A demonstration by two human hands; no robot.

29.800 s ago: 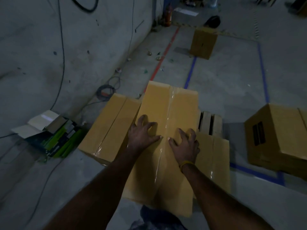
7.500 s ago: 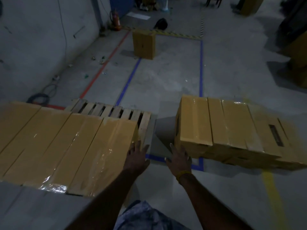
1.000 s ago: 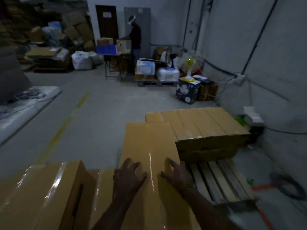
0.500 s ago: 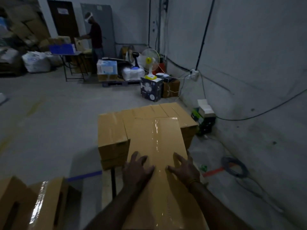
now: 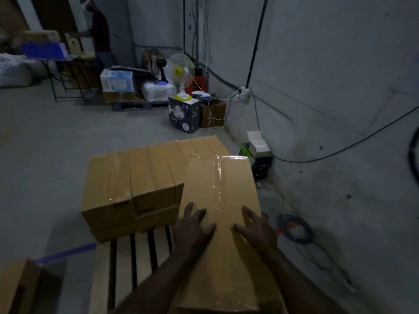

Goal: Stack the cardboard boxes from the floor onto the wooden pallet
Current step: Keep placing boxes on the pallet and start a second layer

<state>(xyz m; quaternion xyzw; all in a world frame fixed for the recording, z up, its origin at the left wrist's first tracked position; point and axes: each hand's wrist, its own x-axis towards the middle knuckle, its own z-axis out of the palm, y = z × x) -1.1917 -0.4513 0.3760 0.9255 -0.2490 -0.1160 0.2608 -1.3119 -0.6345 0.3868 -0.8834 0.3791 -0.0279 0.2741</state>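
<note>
A long taped cardboard box [image 5: 222,186] lies in front of me over the right side of the wooden pallet [image 5: 127,264]. My left hand [image 5: 192,225] and my right hand [image 5: 256,225] rest flat on its top, fingers spread, one on each side of the tape seam. Stacked cardboard boxes [image 5: 136,177] stand on the far part of the pallet, touching the long box's left side. Bare slats show at the near left of the pallet. Another cardboard box [image 5: 15,288] sits on the floor at the bottom left.
A grey wall [image 5: 340,109] runs close along the right, with a coiled cable [image 5: 297,230] and small cartons [image 5: 258,148] at its foot. A fan [image 5: 180,71] on a dark box, more cartons and a person [image 5: 99,35] at a table stand far back.
The view has swung right and come closer. The long box under my hands now sits on the pallet's right side beside the stacked boxes. My hands stay flat on its top.
</note>
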